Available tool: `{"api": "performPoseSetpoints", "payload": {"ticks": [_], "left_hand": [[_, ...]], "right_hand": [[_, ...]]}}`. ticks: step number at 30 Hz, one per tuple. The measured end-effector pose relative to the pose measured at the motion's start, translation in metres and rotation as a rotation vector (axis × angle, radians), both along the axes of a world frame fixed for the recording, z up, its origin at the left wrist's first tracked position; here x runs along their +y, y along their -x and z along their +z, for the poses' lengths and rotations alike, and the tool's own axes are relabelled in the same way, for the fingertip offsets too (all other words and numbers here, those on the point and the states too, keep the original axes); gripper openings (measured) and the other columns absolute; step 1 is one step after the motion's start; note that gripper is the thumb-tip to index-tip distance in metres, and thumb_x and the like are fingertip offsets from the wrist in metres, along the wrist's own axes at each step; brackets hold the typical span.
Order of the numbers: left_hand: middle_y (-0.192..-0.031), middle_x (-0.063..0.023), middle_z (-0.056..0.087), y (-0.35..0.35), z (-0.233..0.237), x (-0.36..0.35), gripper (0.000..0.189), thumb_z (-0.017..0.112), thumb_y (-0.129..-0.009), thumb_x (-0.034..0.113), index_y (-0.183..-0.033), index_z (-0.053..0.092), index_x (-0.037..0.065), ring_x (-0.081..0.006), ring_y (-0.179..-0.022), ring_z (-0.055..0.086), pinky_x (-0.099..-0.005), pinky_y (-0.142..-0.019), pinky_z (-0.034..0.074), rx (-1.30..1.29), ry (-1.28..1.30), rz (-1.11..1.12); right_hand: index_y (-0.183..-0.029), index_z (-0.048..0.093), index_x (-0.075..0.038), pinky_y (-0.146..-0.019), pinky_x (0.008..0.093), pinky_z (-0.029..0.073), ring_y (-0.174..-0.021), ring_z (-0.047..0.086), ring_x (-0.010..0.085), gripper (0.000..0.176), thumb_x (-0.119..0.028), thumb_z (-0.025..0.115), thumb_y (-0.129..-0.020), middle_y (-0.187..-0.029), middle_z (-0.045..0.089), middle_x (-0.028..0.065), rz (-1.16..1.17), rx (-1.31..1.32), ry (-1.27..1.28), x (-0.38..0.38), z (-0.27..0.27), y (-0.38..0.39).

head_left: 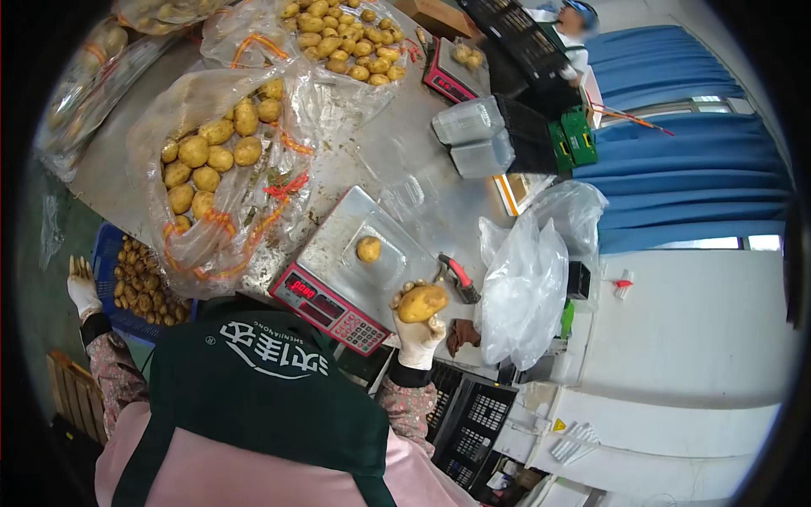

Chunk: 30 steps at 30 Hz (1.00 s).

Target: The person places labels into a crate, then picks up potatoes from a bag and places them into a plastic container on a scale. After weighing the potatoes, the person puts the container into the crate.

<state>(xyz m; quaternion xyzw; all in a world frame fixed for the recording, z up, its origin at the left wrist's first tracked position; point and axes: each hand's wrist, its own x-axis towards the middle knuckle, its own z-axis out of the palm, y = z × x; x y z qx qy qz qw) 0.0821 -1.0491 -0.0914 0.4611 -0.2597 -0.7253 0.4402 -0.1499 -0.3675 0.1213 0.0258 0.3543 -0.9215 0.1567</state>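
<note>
My right hand (416, 335), in a white glove, is closed around a potato (422, 303) beside a red-framed digital scale (342, 266). On the scale sits a clear plastic tray (390, 272) with one small potato (368, 248) in it. At the far left my gloved left hand (83, 291) is open with its fingers stretched out. It is close to a blue basket (105, 264) full of small potatoes (139, 283). Between my hands, at the table's near side, an opened clear bag (148, 152) holds larger potatoes (203, 160).
Behind lies another bag of potatoes (346, 38), near a second scale (448, 72). Stacked clear trays (469, 122), a red-handled tool (459, 275) and plastic bags (528, 283) are to the right. A person (570, 34) is at the far upper right.
</note>
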Motion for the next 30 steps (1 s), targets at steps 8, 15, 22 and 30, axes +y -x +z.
{"api": "performPoseSetpoints", "payload": {"ticks": [8,15,22,30], "left_hand": [[-0.15,-0.0134,0.032,-0.074,-0.06,-0.004,0.048,0.019,-0.103,0.015,-0.149,0.027,0.008,-0.0248,-0.142,0.029,-0.0348,-0.118,0.021,-0.144,-0.11,0.001],[-0.158,-0.0142,0.015,-0.128,-0.132,-0.016,0.052,0.02,-0.102,0.021,-0.152,0.017,0.01,-0.026,-0.147,0.015,-0.038,-0.12,0.012,-0.115,-0.27,0.058],[-0.126,-0.0099,0.06,-0.104,-0.128,0.001,0.037,0.043,-0.098,0.018,-0.129,0.057,0.003,-0.0194,-0.111,0.058,-0.0317,-0.094,0.046,-0.553,0.207,-0.145],[-0.109,-0.0093,0.066,0.09,0.12,0.131,0.024,0.052,-0.092,-0.002,-0.113,0.064,0.002,-0.02,-0.101,0.063,-0.0311,-0.092,0.048,-0.716,1.144,-0.104]], "right_hand": [[-0.119,0.054,-0.009,-0.09,0.0415,0.043,-0.102,0.05,0.0318,0.078,-0.047,0.085,-0.057,-0.112,0.054,0.0091,0.18,0.18,0.081,-0.003,-0.003,-0.001],[-0.121,0.054,-0.007,-0.088,0.0434,0.045,-0.104,0.052,0.0341,0.081,-0.048,0.083,-0.058,-0.113,0.055,0.0099,0.181,0.206,-0.004,0.0,0.005,0.003],[-0.123,0.052,0.006,-0.099,0.0387,0.045,-0.116,0.057,0.0268,0.064,-0.018,0.073,-0.067,-0.121,0.059,0.0174,0.143,0.198,-0.86,-0.005,0.055,0.015],[-0.118,0.059,-0.003,-0.093,0.0401,0.047,-0.103,0.058,0.0387,0.048,-0.003,0.064,-0.07,-0.112,0.062,0.0214,0.106,0.66,-1.921,0.006,-0.027,0.032]]}}
